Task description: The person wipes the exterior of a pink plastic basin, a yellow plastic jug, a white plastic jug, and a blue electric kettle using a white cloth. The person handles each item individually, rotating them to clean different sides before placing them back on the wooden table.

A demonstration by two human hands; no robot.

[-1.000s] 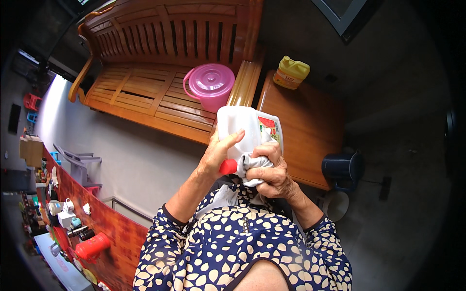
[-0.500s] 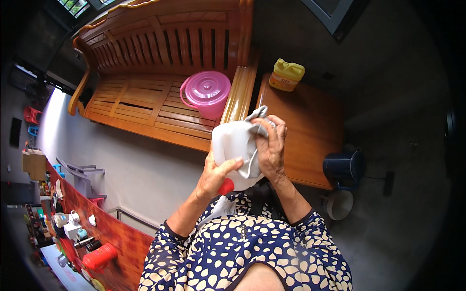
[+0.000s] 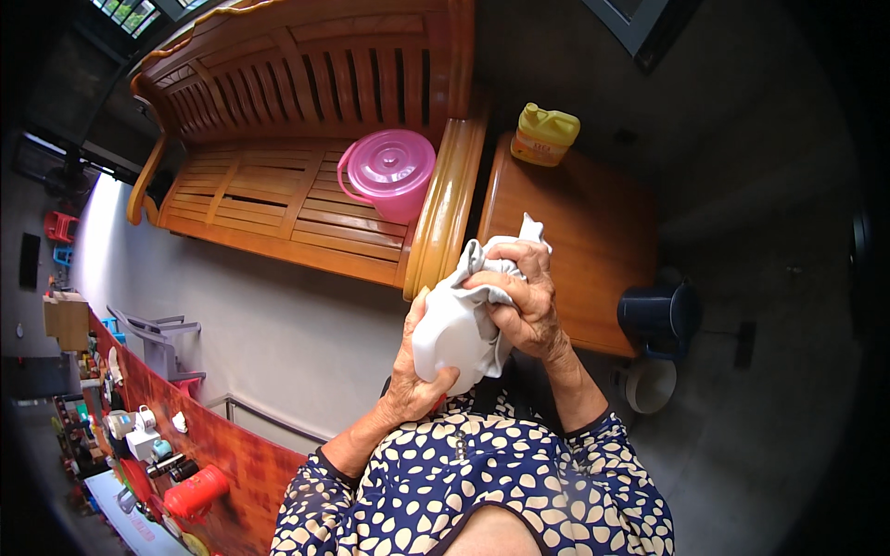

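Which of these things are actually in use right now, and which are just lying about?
In use:
white plastic jug, held in the left hand
pale cloth, bunched in the right hand against the jug

Lying about:
pink lidded bucket on the wooden bench
yellow jug on the side table

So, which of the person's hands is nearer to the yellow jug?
Right. The right hand, bunching a pale cloth against the white container, is below the yellow jug in the picture; the left hand, gripping the container, is lower and farther left.
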